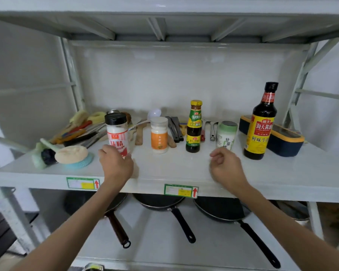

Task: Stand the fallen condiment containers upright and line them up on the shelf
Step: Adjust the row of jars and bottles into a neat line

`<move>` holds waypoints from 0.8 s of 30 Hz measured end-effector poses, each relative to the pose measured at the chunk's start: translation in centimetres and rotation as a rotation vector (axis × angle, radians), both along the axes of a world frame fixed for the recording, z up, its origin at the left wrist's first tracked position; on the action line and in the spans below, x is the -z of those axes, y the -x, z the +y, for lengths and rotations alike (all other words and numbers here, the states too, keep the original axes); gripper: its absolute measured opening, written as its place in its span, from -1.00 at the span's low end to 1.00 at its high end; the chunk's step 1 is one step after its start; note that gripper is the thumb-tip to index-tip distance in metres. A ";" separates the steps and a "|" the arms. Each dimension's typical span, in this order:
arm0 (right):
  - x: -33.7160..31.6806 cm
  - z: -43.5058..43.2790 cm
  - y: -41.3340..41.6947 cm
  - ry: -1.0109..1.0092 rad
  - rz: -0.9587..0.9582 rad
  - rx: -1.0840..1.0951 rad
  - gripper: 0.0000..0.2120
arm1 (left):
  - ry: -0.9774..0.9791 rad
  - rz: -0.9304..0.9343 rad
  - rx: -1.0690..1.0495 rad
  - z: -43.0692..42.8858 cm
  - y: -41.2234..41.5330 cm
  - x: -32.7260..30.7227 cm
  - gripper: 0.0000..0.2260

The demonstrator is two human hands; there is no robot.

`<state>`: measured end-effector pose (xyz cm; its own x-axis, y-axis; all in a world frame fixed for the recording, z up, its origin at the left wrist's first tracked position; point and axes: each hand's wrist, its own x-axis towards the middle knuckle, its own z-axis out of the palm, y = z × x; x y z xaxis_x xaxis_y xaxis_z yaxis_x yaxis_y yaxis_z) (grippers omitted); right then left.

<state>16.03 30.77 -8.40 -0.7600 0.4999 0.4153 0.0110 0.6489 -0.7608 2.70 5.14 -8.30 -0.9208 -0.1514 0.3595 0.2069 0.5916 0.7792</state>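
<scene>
A person's two bare hands reach over the front of a white metal shelf (184, 171), seen from a head camera looking down.

The left hand (116, 165) is at about 8 o'clock in the view. Its fingers (104, 152) curl around the base of the MSG shaker (117, 133), a clear jar with a black cap and a red and white label. The shaker stands upright at 12 o'clock from that hand, its lower part hidden behind the knuckles. The hold looks closed on the jar, though the far side of the hand is hidden.

The right hand (226, 169) is at about 4 o'clock, loosely curled with the fingers bent inward and holding nothing. It hovers just in front of the green jar (226, 135), which stands upright at 12 o'clock from it, near but apart.

Between the hands, further back, stand two more containers. The orange jar (159, 134) has a white cap. The small bottle (194, 127), dark with a yellow cap, is to its right. The big bottle (260, 122) of dark sauce stands at 2 o'clock from the right hand, well apart. All five stand upright in a rough row across the shelf.

Behind the row lie utensils (174, 128). Brushes (67, 153) lie at the left end, and a dark box (282, 139) sits behind the big bottle. Pans (164, 204) rest on the level below.
</scene>
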 end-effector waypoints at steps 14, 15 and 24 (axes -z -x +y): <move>0.4 -10.1 14.3 0.081 -0.178 -0.098 -0.17 | 0.195 -0.109 0.186 -2.9 5.9 0.2 -0.57; 0.5 -10.2 14.8 0.094 -0.171 -0.083 -0.17 | 0.192 -0.102 0.175 -2.8 6.0 0.3 -0.56; 1.1 -9.8 14.8 0.219 -0.046 -0.060 -0.55 | 0.280 -0.114 0.146 -2.7 6.4 0.3 -0.49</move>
<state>1.26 20.97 -9.49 -0.8069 0.5275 0.2659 0.0155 0.4690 -0.8831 -3.73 2.39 -8.56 -0.9621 0.0753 0.2620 0.2263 0.7564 0.6137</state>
